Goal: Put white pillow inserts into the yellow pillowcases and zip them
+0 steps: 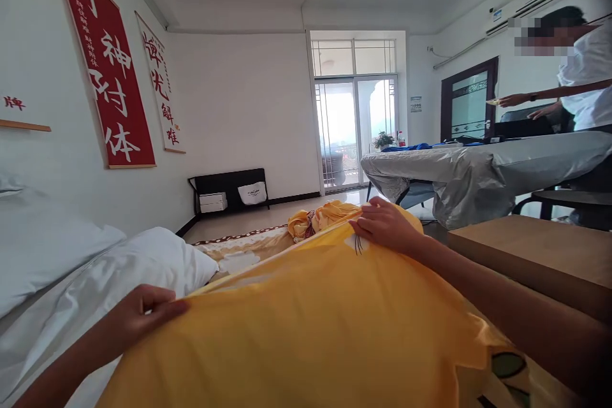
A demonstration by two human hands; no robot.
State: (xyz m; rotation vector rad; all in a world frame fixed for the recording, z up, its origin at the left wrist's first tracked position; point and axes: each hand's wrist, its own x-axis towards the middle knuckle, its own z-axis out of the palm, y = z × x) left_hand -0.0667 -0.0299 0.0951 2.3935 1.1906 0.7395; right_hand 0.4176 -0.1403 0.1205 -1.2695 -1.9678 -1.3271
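Note:
A large yellow cloth (306, 325), which looks like a bed sheet or quilt cover, is stretched up between my two hands. My left hand (148, 312) pinches its upper edge at the lower left. Further off to the right, my right hand (385, 226) grips the same edge, closed beside a white patch with dark lines. Beyond the raised edge lies a bunched yellow cloth (329, 217) on a patterned brown-and-cream cloth (243, 245). The lower part of the yellow cloth runs out of view.
White bedding (157, 261) and a pillow lie at left. A brown box-like surface (535, 242) stands at right. Behind it is a table under a silvery cover (468, 172), where another person (586, 70) stands. A black rack (229, 191) is against the far wall.

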